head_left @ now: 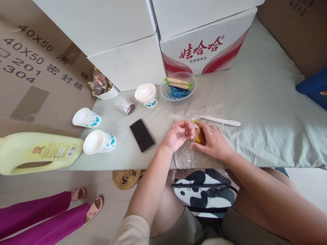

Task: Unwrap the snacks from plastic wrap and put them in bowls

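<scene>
A yellow-brown rounded item [200, 136], partly covered by clear plastic, rests on the table between my hands; I cannot make out its exact kind. My right hand [214, 141] curves around its right side, thumb at the front and fingers behind. On the other side, my left hand [178, 135] has its fingers curled and closed at a crinkled piece of clear plastic film [196, 130]. More clear plastic sheet [187, 157] lies spread beneath both hands. Just beyond my right fingers is a white plastic knife-like tool [222, 120], lying flat.
A black phone [142, 135] lies left of my hands. Paper cups [106, 143], a small wrapped packet [125, 105] and a clear bowl [163, 91] with packets stand farther back. White cartons [201, 54] border the rear. At left are a yellow jug [30, 149] and a person's purple trouser legs [51, 217].
</scene>
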The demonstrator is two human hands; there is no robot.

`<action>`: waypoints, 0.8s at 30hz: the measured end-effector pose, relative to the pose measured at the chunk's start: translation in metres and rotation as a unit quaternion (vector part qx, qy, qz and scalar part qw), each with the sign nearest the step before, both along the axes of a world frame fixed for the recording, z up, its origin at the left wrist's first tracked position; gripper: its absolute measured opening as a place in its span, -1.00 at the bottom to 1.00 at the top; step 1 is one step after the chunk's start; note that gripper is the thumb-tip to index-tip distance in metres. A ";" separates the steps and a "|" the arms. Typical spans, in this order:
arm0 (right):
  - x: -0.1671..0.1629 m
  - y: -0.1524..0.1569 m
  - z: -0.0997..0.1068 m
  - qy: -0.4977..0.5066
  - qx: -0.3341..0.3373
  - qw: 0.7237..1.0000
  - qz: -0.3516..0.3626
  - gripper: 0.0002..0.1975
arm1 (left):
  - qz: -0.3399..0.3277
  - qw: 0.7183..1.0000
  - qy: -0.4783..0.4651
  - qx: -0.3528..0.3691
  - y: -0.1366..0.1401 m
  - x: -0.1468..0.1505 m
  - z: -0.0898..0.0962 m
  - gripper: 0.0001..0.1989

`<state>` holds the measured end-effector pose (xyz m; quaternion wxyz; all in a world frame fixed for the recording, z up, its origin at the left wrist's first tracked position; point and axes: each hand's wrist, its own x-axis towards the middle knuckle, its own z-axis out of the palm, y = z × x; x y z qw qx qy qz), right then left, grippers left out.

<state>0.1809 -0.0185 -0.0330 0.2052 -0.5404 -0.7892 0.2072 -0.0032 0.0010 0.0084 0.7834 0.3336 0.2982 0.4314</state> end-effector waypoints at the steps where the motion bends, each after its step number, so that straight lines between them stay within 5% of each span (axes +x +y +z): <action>1: -0.002 -0.001 -0.001 -0.001 0.003 1.000 -0.008 -0.27 | 0.000 1.000 -0.016 -0.001 0.000 0.000 0.001 -0.86; 5: -0.002 -0.001 -0.005 0.045 0.006 0.999 -0.005 -0.32 | 0.081 0.988 -0.116 -0.057 -0.002 -0.008 0.011 -0.84; 13: 0.006 0.002 -0.020 0.193 0.003 0.981 -0.012 -0.32 | 0.340 0.894 -0.172 -0.235 0.007 -0.028 0.010 -0.86; 20: 0.028 0.027 -0.024 0.504 -0.125 0.839 -0.164 -0.46 | 0.388 0.862 -0.160 -0.286 0.011 -0.032 0.009 -0.84; 24: 0.023 0.025 -0.010 0.503 -0.011 0.838 -0.210 -0.42 | 0.379 0.863 -0.157 -0.293 0.009 -0.034 0.013 -0.82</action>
